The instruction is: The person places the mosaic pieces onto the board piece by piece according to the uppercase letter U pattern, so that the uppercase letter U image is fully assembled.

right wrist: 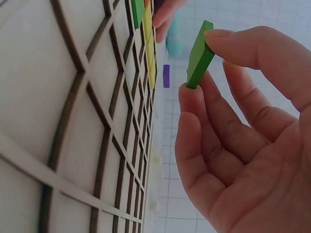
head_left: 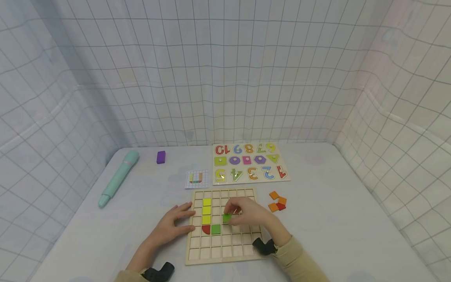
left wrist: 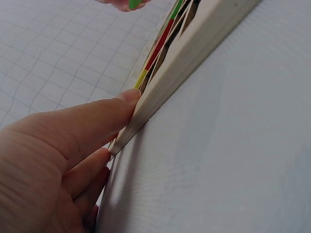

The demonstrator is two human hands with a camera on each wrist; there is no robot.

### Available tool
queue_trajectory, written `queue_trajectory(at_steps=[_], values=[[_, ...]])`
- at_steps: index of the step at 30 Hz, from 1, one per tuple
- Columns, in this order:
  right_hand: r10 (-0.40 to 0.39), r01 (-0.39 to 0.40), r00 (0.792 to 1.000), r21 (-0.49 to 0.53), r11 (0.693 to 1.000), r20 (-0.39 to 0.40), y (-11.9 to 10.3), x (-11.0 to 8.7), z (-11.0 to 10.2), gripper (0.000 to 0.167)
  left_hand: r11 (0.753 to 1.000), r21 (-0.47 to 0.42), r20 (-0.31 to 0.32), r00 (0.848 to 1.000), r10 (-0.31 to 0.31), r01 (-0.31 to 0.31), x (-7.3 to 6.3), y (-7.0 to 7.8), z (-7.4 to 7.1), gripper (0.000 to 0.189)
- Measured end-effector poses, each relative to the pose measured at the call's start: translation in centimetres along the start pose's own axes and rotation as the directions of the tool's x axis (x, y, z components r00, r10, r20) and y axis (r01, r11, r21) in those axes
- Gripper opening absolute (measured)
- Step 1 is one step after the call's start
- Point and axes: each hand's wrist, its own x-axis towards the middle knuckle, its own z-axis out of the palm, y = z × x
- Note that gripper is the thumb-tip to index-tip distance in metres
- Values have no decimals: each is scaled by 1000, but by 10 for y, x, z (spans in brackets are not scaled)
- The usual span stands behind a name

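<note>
Between thumb and fingers my right hand (head_left: pixel 248 211) pinches a green square tile (right wrist: pixel 200 56), held above the wooden grid board (head_left: pixel 225 258). My left hand (head_left: pixel 170 223) rests at the board's left edge, its thumb and fingertips touching the rim with the fingers fairly straight. In the head view, a column of yellow square tiles (head_left: pixel 206 210) lies in the board's cells. Below that column sits a red quarter-round tile (head_left: pixel 206 229), with another green square tile (head_left: pixel 215 229) in the cell to its right.
Right of the board lie several orange tiles (head_left: pixel 274 195) and a red piece (head_left: pixel 280 206). Behind it are a pattern card (head_left: pixel 196 178) and a number puzzle (head_left: pixel 251 163). A purple block (head_left: pixel 161 157) and a mint-green wand-shaped object (head_left: pixel 118 178) lie at the left.
</note>
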Motion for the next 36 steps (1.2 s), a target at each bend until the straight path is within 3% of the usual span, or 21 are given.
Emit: queue_trajectory(at_steps=[10,36], values=[[57,-54,997,-45,998,60,3,5,14,24,1000,-2,5,1000,-1,1,0,1,0,50],[23,-14,997,-109,994,80,6,5,19,25,1000,-7,-3,1000,-7,7,0,-3,1,50]])
